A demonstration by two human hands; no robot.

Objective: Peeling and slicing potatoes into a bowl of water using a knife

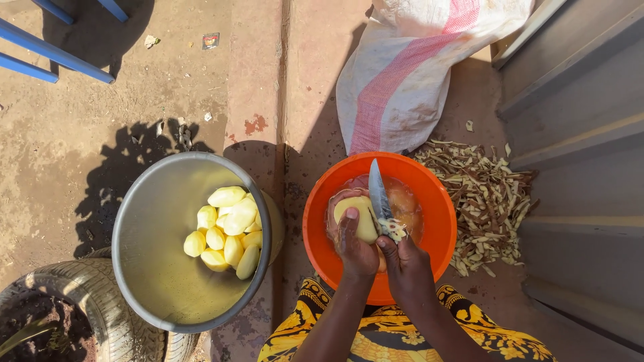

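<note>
The left hand (355, 248) holds a yellow potato (361, 216) over the orange bowl (439, 221). The right hand (404, 263) grips a knife (379, 196), blade touching the potato. Left of the hands, a grey pot (151, 241) holds peeled potatoes (228, 231). To their right lie peels (486, 201).

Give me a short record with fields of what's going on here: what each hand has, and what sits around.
left hand: holds a half-peeled potato over the orange basin
right hand: grips a knife, blade pointing away, against the potato
basin contents: murky water
grey metal bowl: left of the basin, holds peeled yellow potatoes
peelings: heaped on the ground right of the basin
sack: white with red stripes, behind the basin
tyre: bottom left
</note>
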